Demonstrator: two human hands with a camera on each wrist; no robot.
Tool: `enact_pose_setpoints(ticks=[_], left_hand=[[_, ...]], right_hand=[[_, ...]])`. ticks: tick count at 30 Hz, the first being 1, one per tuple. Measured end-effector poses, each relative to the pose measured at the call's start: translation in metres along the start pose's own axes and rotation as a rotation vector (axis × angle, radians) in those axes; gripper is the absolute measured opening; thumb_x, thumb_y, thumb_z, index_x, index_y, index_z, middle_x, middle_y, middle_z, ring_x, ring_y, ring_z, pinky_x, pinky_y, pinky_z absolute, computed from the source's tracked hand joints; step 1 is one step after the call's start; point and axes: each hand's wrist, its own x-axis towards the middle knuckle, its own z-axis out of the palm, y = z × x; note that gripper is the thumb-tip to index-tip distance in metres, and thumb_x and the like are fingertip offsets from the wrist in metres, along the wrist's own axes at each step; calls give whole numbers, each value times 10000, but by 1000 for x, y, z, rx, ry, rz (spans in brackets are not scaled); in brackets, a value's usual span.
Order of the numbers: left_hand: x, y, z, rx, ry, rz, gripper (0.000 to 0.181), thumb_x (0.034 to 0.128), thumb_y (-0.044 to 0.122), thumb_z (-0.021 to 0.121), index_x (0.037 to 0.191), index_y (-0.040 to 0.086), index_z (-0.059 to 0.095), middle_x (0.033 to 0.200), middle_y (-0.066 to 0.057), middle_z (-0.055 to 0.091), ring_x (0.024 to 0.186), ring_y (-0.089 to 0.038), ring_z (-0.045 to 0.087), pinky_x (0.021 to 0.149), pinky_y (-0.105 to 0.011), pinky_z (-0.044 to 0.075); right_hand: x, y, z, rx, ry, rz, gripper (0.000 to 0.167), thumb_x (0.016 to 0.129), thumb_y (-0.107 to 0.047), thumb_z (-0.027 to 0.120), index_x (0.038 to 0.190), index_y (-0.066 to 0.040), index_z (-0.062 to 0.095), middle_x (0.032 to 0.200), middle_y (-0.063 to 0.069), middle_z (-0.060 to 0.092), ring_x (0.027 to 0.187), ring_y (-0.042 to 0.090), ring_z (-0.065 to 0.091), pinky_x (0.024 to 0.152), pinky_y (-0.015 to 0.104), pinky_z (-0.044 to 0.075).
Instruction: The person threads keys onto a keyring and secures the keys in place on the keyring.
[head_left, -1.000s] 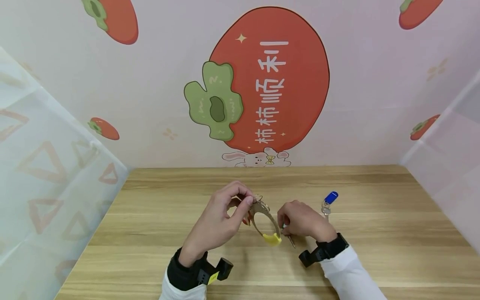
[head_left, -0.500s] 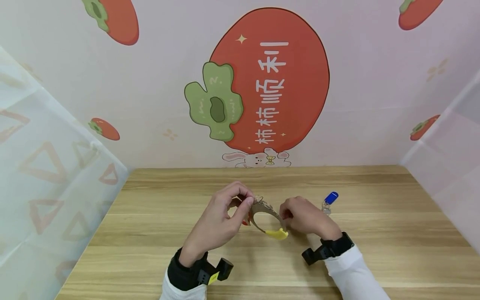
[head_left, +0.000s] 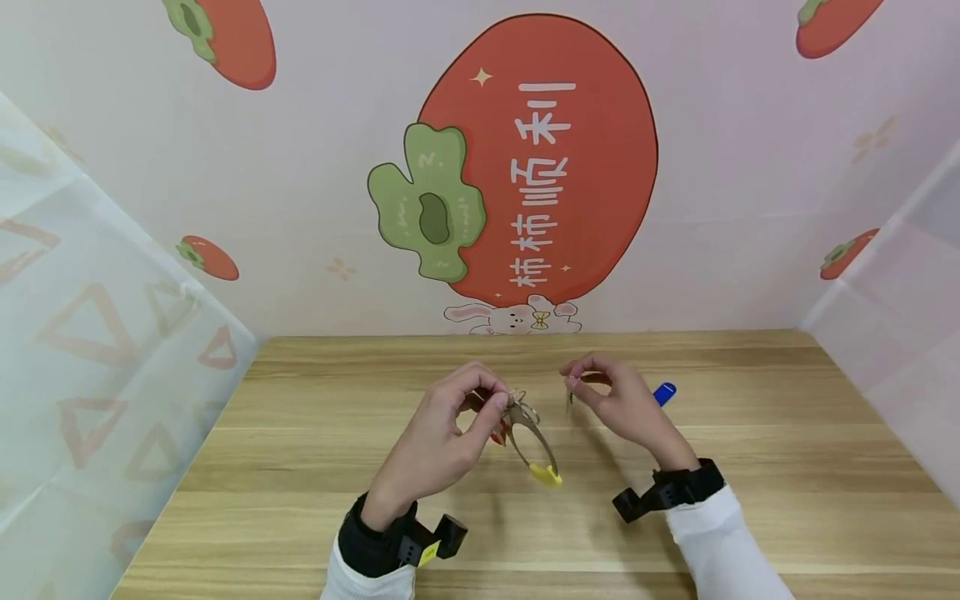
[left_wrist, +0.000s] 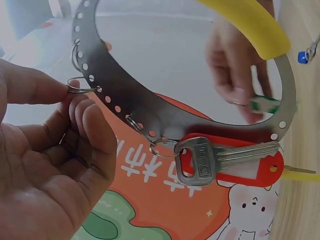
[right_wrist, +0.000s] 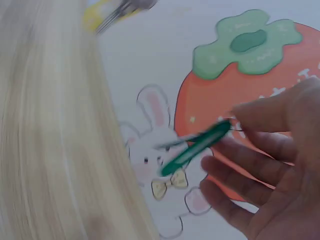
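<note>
Because right fingers point(right_wrist: 267, 112) pinch the green tag point(right_wrist: 193, 149) maybe just by its blurry end, it could drop, and the loop point(left_wrist: 118, 89), left fingers point(left_wrist: 37, 84) pinching its eight-o'clock ring point(left_wrist: 82, 91), could swing.

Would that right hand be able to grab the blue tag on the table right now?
Probably not straight away: the right hand holds the green tag, so it looks busy. Otherwise likely yes, since the blue tag lies close by with nothing seen on top.
</note>
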Motion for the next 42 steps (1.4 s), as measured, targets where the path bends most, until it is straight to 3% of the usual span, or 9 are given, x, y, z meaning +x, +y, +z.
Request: enact_pose_setpoints(ticks=[5, 11, 15, 20, 27, 34, 42], left_hand=[[4, -4, 1, 45, 31, 28, 82, 1028, 84, 583, 1009, 68, 661, 952, -39, 639, 790, -219, 633, 690, -291, 545], [10, -13, 4, 139, 91, 85, 74, 1017, 79, 595, 1019, 87, 668, 945, 11, 643, 829, -116, 614, 740, -291, 534], [14, -21, 8, 185, 111, 119, 68, 1011, 60, 596, 1016, 81, 661, 940, 36, 622, 832, -99, 599, 745, -280, 538], [18, -26, 11, 206, 107, 126, 60, 1006, 53, 599, 1013, 78, 654, 936, 48, 602, 822, -97, 585, 719, -266, 528], [26, -34, 8, 216, 111, 115, 57, 1008, 62, 602, 1019, 67, 658, 941, 12, 621, 842, -109, 586, 736, -288, 524], [37, -39, 6, 207, 124, 121, 63, 1011, 57, 596, 1016, 56, 658, 944, -6, 622, 836, -133, 594, 722, -290, 525], [46, -49, 7, 237, 149, 188, 42, 1006, 31, 593, 1006, 24, 635, 931, -12, 589, 826, -139, 583, 723, -286, 524]], right_hand=[[1, -7, -7, 321, 51, 83, 167, 1027, -149, 621, 1060, 14, 614, 1113, 133, 699, 1064, 268, 673, 945, 299, 538], [1, -16, -10, 740, 38, 70, 127, 1022, -98, 616, 1022, 29, 609, 944, 119, 677, 882, 232, 700, 865, 363, 582], [2, -22, -9, 881, 9, 93, 66, 1016, -80, 621, 977, -31, 642, 882, 92, 664, 785, 188, 679, 737, 301, 594], [4, -28, -5, 897, -3, 165, 156, 1005, -114, 651, 1031, 38, 625, 912, 99, 679, 780, 167, 679, 712, 263, 589], [6, -30, -1, 784, -13, 273, 263, 1053, -172, 572, 1128, 77, 612, 989, 127, 686, 865, 177, 705, 825, 324, 594], [12, -36, -2, 760, -7, 189, 330, 1066, -167, 541, 1198, 135, 546, 1091, 236, 674, 899, 197, 715, 868, 356, 584], [20, -47, 3, 755, 100, 87, 223, 1037, -121, 589, 1104, 82, 652, 933, 128, 722, 794, 187, 719, 750, 346, 612]])
